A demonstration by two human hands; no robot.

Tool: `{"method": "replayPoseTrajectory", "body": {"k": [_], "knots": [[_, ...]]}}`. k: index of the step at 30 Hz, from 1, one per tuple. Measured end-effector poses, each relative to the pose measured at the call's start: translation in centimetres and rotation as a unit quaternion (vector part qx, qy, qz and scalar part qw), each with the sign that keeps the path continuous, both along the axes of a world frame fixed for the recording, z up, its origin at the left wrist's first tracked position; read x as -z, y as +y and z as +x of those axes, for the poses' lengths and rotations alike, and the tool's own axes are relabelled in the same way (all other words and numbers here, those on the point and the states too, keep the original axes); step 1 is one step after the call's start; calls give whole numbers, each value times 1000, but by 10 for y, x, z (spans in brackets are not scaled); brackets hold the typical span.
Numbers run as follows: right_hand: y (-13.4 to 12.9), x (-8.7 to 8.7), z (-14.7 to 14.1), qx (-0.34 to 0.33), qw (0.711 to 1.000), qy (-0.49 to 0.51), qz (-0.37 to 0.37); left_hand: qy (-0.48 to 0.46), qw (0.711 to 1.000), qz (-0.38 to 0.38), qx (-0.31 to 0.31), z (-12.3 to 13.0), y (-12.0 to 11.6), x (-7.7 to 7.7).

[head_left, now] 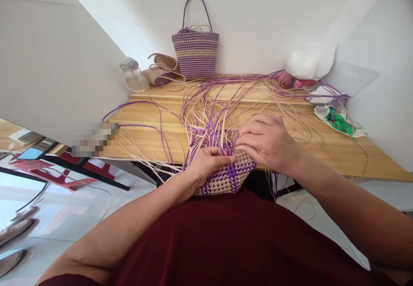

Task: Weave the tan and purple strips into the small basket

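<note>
A part-woven basket (230, 174) in beige and purple checks rests against my body at the table's front edge. Long loose strands (206, 118) in purple and cream fan out from its top over the table. My left hand (209, 165) grips the basket's upper edge, thumb along the weave and fingers behind it. Over the right end of that edge, my right hand (267, 142) is curled with its fingertips pressed together on the weaving. Whatever strand lies between those fingertips is hidden by the hand.
On the raised back ledge stand a finished purple-and-beige handbag (195, 56), a clear water bottle (134, 77) and small woven pieces (159, 73). At the right lie a white plastic bag (309, 62) and a packet with green strands (340, 120). White partitions enclose the wooden table (322, 161).
</note>
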State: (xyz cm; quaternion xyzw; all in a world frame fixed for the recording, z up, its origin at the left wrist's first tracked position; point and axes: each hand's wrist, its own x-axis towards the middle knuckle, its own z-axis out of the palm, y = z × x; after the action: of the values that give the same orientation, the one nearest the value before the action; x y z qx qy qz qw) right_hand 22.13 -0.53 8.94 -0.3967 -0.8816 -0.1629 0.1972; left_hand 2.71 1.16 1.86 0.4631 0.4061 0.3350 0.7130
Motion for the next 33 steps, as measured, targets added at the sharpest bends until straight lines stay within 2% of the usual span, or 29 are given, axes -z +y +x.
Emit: {"method": "replayPoseTrajectory", "body": {"k": [3, 6, 9, 12, 15, 18, 23, 29, 31, 33], "knots": [[-11, 2, 4, 23, 996, -74, -40, 4, 1000, -5, -3, 0, 1, 0], [-29, -2, 1, 60, 991, -88, -84, 6, 1000, 2, -10, 1, 2, 0], [-46, -14, -8, 54, 976, -46, -207, 11, 1000, 18, -14, 3, 2, 1], [-50, -24, -16, 18, 944, 42, -326, 6, 999, 49, -14, 3, 1, 1], [-40, -26, -19, 22, 946, 113, -302, 9, 998, 62, -7, 2, 1, 0], [-31, -22, -20, 14, 951, 138, -276, 14, 997, 70, -6, 1, 0, -1], [-30, -20, -21, 3, 916, 188, -355, 18, 997, 69, -14, 2, 0, -2], [-32, -25, -14, -96, 875, 148, -451, 29, 996, 89, -12, 2, 0, -1], [-29, -23, -13, -92, 862, 177, -465, 29, 995, 92, -9, 3, 0, -1], [-23, -19, -14, -53, 855, 225, -464, 26, 996, 90, -9, 3, -1, -1]]}}
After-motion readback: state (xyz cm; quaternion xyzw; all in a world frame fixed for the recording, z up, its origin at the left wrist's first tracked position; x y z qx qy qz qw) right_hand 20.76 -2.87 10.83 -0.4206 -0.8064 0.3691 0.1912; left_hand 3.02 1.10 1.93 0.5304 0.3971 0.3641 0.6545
